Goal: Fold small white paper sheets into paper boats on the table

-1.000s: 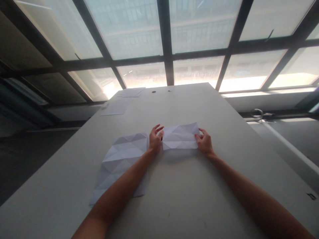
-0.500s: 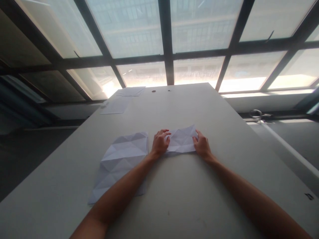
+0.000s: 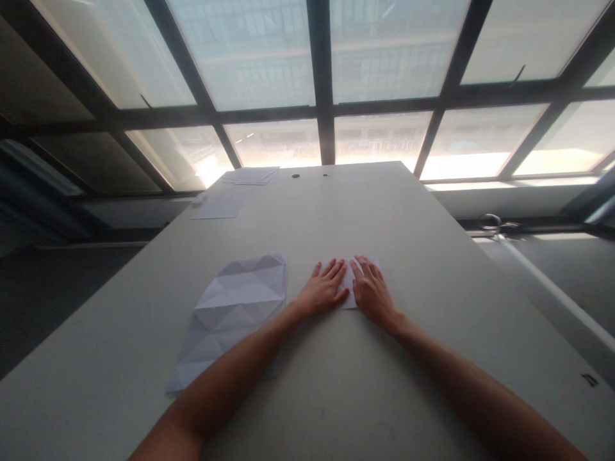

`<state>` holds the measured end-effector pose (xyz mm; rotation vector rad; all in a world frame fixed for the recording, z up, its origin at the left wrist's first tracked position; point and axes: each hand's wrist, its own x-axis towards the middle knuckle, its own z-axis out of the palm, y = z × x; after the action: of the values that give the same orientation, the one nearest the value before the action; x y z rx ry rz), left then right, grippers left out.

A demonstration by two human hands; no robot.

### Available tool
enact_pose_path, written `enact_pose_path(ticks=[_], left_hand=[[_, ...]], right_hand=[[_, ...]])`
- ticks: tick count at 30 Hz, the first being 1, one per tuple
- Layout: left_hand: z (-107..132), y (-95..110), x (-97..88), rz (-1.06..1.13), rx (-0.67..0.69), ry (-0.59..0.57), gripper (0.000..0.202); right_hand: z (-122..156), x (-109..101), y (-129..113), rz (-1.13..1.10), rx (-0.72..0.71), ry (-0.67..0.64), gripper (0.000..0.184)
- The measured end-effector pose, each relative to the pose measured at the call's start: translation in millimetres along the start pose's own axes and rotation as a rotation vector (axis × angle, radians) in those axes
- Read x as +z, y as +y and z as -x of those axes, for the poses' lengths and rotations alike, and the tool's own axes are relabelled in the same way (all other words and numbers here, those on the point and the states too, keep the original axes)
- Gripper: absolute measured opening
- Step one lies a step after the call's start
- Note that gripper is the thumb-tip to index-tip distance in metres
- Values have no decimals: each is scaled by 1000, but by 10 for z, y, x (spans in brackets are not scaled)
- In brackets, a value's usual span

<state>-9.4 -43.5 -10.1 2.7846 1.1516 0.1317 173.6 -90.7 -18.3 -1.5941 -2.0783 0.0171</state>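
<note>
A small folded sheet of white paper (image 3: 349, 296) lies on the white table, mostly covered by my hands. My left hand (image 3: 325, 288) rests flat on its left part with the fingers spread. On the right part of the paper, my right hand (image 3: 373, 291) presses down, its fingers stretched out and pointing away from me. The fingertips of both hands are close together. Left of my left hand lies a larger creased sheet of white paper (image 3: 240, 288), marked with a grid of triangular folds; my left forearm hides its lower right corner.
Several flat white sheets (image 3: 218, 203) lie at the table's far left, with a small crumpled whitish thing beside them. Two small round dark spots (image 3: 295, 176) mark the far end of the table (image 3: 375, 211). Windows stand behind it. A metal object (image 3: 497, 224) is beyond the right edge.
Both hands have moved from gripping the folded paper's two ends to lying on top of it, closer together. The paper, raised and creased before, is now flattened on the table.
</note>
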Motion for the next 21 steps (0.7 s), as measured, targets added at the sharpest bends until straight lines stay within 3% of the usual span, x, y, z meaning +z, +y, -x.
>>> enact_pose_path(ticks=[3, 6, 12, 21], left_hand=[[3, 74, 15, -21, 19, -10, 61], [-2, 100, 19, -33, 24, -13, 61], [-25, 59, 35, -39, -18, 0, 63], [-44, -60, 57, -96, -223, 30, 62]], right_hand=[[10, 123, -28, -24, -64, -172, 64], [3, 161, -1, 24, -24, -244, 62], [-47, 92, 82, 124, 91, -270, 60], [-103, 81, 252, 188, 210, -224, 61]])
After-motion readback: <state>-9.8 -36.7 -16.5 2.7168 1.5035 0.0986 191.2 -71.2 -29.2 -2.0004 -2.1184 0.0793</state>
